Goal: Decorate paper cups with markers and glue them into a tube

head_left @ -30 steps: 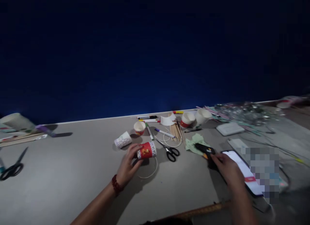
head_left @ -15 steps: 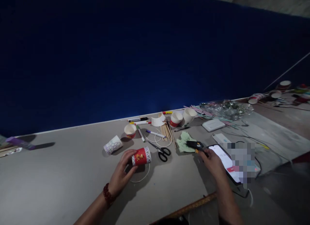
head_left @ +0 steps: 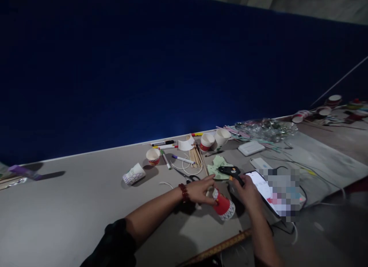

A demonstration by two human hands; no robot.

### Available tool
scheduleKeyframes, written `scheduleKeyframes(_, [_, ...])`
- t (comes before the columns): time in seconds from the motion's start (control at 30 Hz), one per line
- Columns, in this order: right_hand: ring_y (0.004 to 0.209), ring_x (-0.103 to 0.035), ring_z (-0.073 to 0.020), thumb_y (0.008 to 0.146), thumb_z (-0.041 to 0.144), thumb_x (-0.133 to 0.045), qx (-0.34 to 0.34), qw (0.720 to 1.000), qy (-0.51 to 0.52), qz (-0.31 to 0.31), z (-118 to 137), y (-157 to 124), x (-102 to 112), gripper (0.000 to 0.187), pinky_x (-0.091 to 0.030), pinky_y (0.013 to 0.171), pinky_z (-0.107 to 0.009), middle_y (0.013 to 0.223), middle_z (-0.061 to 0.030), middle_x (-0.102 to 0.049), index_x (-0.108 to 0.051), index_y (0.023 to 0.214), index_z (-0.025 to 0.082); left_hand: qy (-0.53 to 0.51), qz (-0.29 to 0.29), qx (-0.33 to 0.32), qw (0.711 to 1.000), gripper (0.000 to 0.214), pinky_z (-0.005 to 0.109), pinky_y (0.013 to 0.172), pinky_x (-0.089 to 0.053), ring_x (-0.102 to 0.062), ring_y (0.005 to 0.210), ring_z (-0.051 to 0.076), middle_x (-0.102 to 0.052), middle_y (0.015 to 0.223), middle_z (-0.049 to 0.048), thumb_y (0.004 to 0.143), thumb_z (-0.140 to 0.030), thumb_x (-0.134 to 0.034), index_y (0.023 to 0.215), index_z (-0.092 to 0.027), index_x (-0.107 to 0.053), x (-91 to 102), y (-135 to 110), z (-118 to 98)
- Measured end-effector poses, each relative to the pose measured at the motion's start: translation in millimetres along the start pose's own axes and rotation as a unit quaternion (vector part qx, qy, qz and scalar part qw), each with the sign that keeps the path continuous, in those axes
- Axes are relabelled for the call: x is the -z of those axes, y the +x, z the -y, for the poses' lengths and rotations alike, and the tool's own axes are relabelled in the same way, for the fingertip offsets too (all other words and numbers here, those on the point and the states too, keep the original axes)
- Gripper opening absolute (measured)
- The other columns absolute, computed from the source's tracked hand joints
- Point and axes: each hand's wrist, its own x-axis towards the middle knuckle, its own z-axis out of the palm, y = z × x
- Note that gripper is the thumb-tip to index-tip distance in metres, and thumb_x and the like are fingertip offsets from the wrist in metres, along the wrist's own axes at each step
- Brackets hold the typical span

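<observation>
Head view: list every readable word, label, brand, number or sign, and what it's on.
None can be read.
Phone screen: faint marks, too blurred; part pixelated over.
Black glue gun: small pale mark, too small to read.
Red paper cup: no legible words.
Purple-capped marker: too small to tell.

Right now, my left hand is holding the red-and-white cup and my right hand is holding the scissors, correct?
Not quite: the head view shows your right hand holding a black glue gun instead. Your left hand does hold the red-and-white cup.
</observation>
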Motion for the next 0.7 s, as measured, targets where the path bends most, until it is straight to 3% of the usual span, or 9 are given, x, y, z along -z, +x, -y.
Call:
scheduleKeyframes(0.07, [0.094,-0.075,-0.0362,0.084,0.060,-0.051,-0.016,1.000,0.012,0.010,-1,0,2,0.048,-0.058,0.079,-0.045,0.100,-0.0158,-0.078,-0.066,0.108,0.021,-0.001,0.035,0.022,0.999,0.047,0.048,0.114,-0.051,-0.054,0.146,0.037,-0.058,0.153,0.0200,0.078,-0.032,-0.089,0.116,-0.018,-0.066,-1.1,21,-1])
scheduleKeyframes(0.13, [0.095,-0.075,-0.0364,0.082,0.062,-0.051,-0.021,0.999,0.026,0.021,-2,-1,2,0.048,-0.057,0.081,-0.046,0.101,-0.0153,-0.077,-0.065,0.106,0.022,-0.025,0.094,0.063,0.993,0.037,0.043,0.089,-0.063,-0.076,0.110,0.033,-0.072,0.124,0.0166,0.083,-0.034,-0.084,0.109,-0.016,-0.065,-1.8,32,-5])
scheduleKeyframes(0.2, [0.095,-0.074,-0.0364,0.082,0.063,-0.051,-0.023,0.999,0.038,0.020,-2,-3,2,0.048,-0.056,0.081,-0.046,0.099,-0.0146,-0.077,-0.064,0.104,0.022,-0.047,0.134,0.085,0.986,0.026,0.034,0.065,-0.061,-0.076,0.073,0.024,-0.074,0.094,0.0083,0.087,-0.034,-0.077,0.101,-0.015,-0.065,-2.1,36,-9])
scheduleKeyframes(0.27, [0.093,-0.073,-0.0360,0.081,0.063,-0.053,-0.027,0.998,0.058,0.014,-2,-4,1,0.046,-0.055,0.080,-0.046,0.096,-0.0134,-0.076,-0.064,0.101,0.023,-0.058,0.144,0.087,0.984,0.020,0.029,0.056,-0.056,-0.069,0.057,0.018,-0.070,0.080,0.0023,0.088,-0.032,-0.075,0.094,-0.015,-0.064,-2.3,37,-12])
scheduleKeyframes(0.4, [0.077,-0.068,-0.0312,0.072,0.063,-0.064,-0.064,0.986,0.150,-0.032,0,0,5,0.043,-0.053,0.069,-0.042,0.080,-0.0092,-0.074,-0.065,0.088,0.023,-0.068,0.144,0.088,0.983,0.015,0.026,0.055,-0.054,-0.064,0.052,0.014,-0.068,0.073,-0.0006,0.084,-0.026,-0.077,0.086,-0.016,-0.065,-3.8,39,-12])
scheduleKeyframes(0.5, [0.063,-0.062,-0.0248,0.075,0.066,-0.064,-0.091,0.977,0.183,-0.061,-2,8,18,0.047,-0.049,0.059,-0.036,0.066,-0.0045,-0.067,-0.065,0.087,0.021,-0.075,0.149,0.092,0.982,0.013,0.025,0.055,-0.054,-0.063,0.053,0.013,-0.067,0.070,-0.0007,0.082,-0.023,-0.077,0.083,-0.016,-0.066,-5.6,42,-10])
scheduleKeyframes(0.6, [0.059,-0.059,-0.0199,0.076,0.066,-0.068,-0.115,0.960,0.238,-0.096,-3,15,37,0.051,-0.047,0.056,-0.032,0.066,-0.0001,-0.064,-0.065,0.095,0.019,-0.088,0.142,0.103,0.980,0.023,0.025,0.052,-0.053,-0.064,0.054,0.013,-0.069,0.080,0.0012,0.079,-0.026,-0.080,0.095,-0.014,-0.069,-7.0,42,-6])
scheduleKeyframes(0.7, [0.059,-0.060,-0.0180,0.073,0.061,-0.077,-0.112,0.923,0.359,-0.082,2,14,50,0.048,-0.048,0.055,-0.030,0.070,0.0011,-0.066,-0.066,0.095,0.020,-0.103,0.124,0.124,0.979,0.039,0.024,0.049,-0.053,-0.066,0.055,0.014,-0.070,0.088,0.0040,0.083,-0.033,-0.078,0.113,-0.012,-0.067,-8.0,36,-3])
